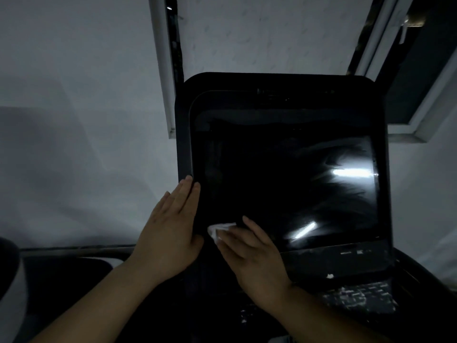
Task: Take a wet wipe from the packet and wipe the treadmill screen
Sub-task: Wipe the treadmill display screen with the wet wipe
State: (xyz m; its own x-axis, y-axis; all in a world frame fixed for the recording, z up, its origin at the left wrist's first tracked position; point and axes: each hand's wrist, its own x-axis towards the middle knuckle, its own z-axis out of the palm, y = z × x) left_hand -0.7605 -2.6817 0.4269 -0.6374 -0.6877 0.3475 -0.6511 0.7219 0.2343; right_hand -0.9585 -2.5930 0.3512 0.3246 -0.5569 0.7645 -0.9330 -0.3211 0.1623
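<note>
The wiping step is in hand: the packet stage is judged complete, as one wet wipe (pixel 220 230) is already out and pressed against the treadmill screen (pixel 284 184) at its near left corner. The right hand (pixel 249 253) lies flat over the wipe, fingers (pixel 248 222) extended and spread, pressing rather than gripping it. The left hand (pixel 173 226) rests open against the left edge of the console frame (pixel 184 134), fingers straight and together, holding nothing, apparently steadying the unit. Streaks show on the right part of the glass under two light reflections. The next move likely calls for firm strokes rightward and upward across the remaining glass. Count: one screen, one wipe, two hands. No packet is in view.
</note>
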